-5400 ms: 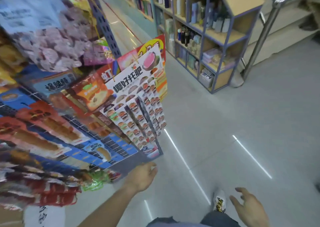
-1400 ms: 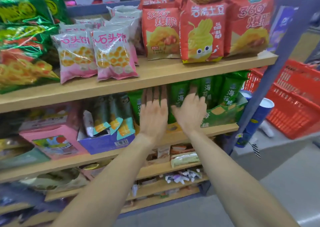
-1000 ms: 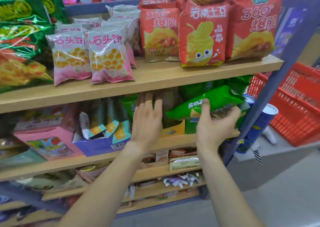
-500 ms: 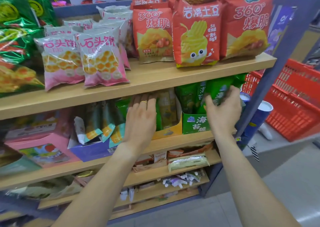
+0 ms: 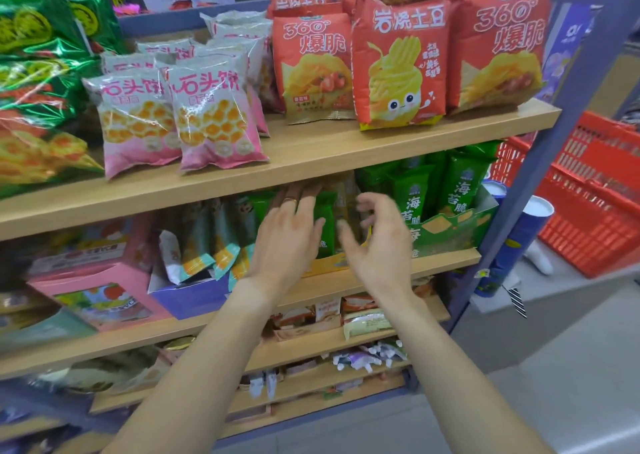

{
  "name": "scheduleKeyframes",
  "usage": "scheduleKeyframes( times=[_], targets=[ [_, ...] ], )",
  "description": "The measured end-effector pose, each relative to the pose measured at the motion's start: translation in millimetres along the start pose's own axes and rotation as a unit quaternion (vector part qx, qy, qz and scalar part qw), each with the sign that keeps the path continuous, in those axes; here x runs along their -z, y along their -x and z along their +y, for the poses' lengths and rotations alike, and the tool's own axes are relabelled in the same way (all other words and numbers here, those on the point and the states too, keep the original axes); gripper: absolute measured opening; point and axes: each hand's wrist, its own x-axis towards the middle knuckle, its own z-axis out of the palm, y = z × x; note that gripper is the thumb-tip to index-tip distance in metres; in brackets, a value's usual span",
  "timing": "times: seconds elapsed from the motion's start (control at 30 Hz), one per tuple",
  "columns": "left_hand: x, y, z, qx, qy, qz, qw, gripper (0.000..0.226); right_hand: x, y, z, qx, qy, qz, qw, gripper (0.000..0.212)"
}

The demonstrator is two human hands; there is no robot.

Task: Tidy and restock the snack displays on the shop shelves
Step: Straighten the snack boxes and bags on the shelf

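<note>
**Inspector:** Position of the stock under attention?

**Assistant:** The green seaweed packets point(image 5: 464, 190) stand upright in their green display box point(image 5: 450, 231) at the right end of the second shelf point(image 5: 446, 259), under the upper shelf board point(image 5: 311, 162).

**Inspector:** Left hand?

**Assistant:** The left hand point(image 5: 287, 242) reaches into the second shelf with straight fingers, a ring on one. The fingertips lie flat against a green packet point(image 5: 327, 225) standing in the yellow box point(image 5: 325, 266). Nothing is gripped.

**Inspector:** Right hand?

**Assistant:** The right hand point(image 5: 381, 242) is in front of the same shelf, fingers spread and loosely curved, holding nothing. It is blurred. The seaweed packets lie just to the right of its fingers; whether they touch, I cannot tell.

**Inspector:** Surroundings?

**Assistant:** Pink biscuit bags point(image 5: 214, 114) and orange crisp bags point(image 5: 398, 62) on the upper shelf. A red basket point(image 5: 588, 204) beside the unit, right.
</note>
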Motion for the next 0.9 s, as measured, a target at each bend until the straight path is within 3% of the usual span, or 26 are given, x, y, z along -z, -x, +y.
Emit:
scheduleKeyframes(
  times=[0.1,0.2,0.33,0.47,0.7,0.8,0.9],
  targets=[
    [2.0,1.0,-5.2,0.025,0.047,-0.029,0.998,0.034,-28.9,5.9,-6.3,-0.005,0.036,-0.084,0.996,0.052],
    [4.4,2.8,-4.4,0.035,0.058,-0.042,0.997,0.049,-47.2,5.9,-7.1,-0.027,0.037,-0.079,0.996,0.046],
    [9.3,6.5,-1.5,0.068,0.018,-0.021,0.997,0.037,-49.4,0.6,-3.9,-0.07,0.002,-0.022,0.997,0.037],
    [11.4,6.7,0.7,0.113,-0.064,-0.007,0.992,0.02,-24.4,4.6,-8.9,-0.086,-0.117,0.057,0.988,0.036],
    [8.4,6.6,-5.9,0.133,-0.101,-0.038,0.985,0.018,56.3,9.0,-12.3,-0.122,-0.272,0.255,0.92,0.035],
    [6.9,7.8,-8.3,0.121,-0.078,-0.015,0.989,0.018,85.6,2.1,6.9,-0.104,-0.264,0.333,0.899,0.037],
    [6.2,7.6,-10.5,0.113,-0.054,-0.01,0.992,0.016,98.8,-12.1,29.0,-0.096,-0.207,0.336,0.914,0.033]
  ],
)
